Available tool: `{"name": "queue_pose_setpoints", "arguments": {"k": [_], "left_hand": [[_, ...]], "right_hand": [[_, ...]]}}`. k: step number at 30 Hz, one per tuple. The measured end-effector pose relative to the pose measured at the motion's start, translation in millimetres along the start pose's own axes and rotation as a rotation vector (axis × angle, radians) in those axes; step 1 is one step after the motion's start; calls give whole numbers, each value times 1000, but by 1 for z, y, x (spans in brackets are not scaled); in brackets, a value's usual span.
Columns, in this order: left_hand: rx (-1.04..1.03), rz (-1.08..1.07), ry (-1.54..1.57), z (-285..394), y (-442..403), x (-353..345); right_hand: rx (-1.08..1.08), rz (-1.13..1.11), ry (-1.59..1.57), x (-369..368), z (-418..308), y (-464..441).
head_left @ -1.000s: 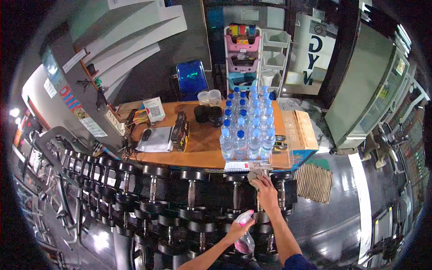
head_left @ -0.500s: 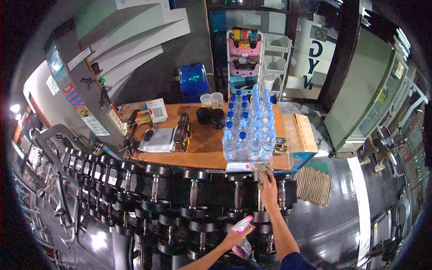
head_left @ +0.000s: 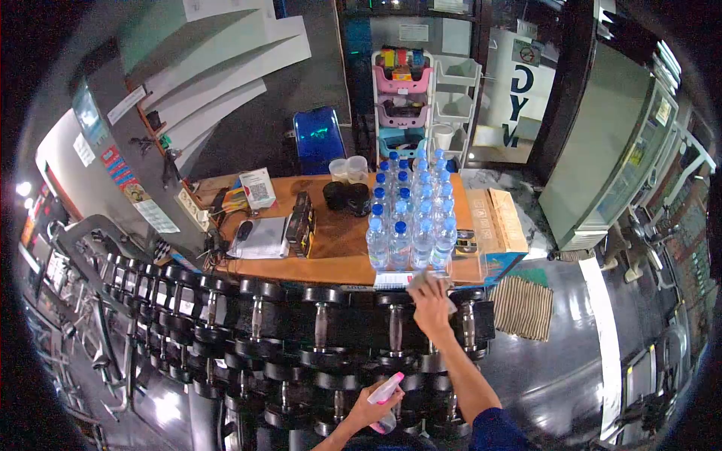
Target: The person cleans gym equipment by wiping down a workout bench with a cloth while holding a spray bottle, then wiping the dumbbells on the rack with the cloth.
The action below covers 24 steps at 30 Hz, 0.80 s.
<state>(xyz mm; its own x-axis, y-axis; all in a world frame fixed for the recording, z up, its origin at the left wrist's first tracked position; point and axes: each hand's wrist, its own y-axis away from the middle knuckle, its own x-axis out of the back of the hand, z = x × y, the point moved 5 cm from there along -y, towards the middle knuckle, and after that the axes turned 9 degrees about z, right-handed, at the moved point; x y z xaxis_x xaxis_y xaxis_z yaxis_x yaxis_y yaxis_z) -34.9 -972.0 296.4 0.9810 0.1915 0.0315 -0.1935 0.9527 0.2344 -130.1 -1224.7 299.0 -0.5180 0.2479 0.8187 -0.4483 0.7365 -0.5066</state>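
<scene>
My right hand (head_left: 431,307) is closed on a grey-brown cloth (head_left: 420,281), pressed over the head of a dumbbell at the right of the upper rack row, just below the counter edge. Lower down, my left hand (head_left: 371,406) is wrapped round a clear spray bottle with a pink and white trigger head (head_left: 386,388), held tilted above the lower row. A dumbbell (head_left: 396,323) with a chrome handle lies just left of my right forearm, and another (head_left: 469,323) lies to its right.
Black dumbbells (head_left: 256,319) fill the rack leftward. The wooden counter (head_left: 342,244) carries several water bottles (head_left: 400,244), black and clear cups, papers and a cardboard box (head_left: 505,218). Behind are a blue chair (head_left: 317,135) and shelf baskets (head_left: 403,79). A striped mat (head_left: 523,307) lies on the floor.
My right hand and the cloth have shifted about the dumbbell head and are now a little further left. My left hand has moved down and left with the spray bottle.
</scene>
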Motion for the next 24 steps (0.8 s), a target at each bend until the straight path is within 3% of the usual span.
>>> {"name": "queue_pose_setpoints", "arguments": {"k": [5,10,13,15,17,20,24], "left_hand": [[9,-81,-111,-5,-3,-6],[86,-91,-7,-9,-1,-4],[40,-86,-157,-11,-1,-2],[-14,-104,-126,-10,-1,-3],[-6,-130,-133,-11,0,-6],[17,-169,-171,-15,-5,-10],[-79,-172,-163,-20,-7,-10]], "right_hand": [[-17,131,-33,10,-18,16],[20,34,-9,40,-20,27],[-337,-321,-149,65,-6,14],[-401,-107,-225,78,9,0],[-327,236,-294,80,21,-8],[-373,237,-230,19,45,8],[-423,292,-180,26,18,28]]}}
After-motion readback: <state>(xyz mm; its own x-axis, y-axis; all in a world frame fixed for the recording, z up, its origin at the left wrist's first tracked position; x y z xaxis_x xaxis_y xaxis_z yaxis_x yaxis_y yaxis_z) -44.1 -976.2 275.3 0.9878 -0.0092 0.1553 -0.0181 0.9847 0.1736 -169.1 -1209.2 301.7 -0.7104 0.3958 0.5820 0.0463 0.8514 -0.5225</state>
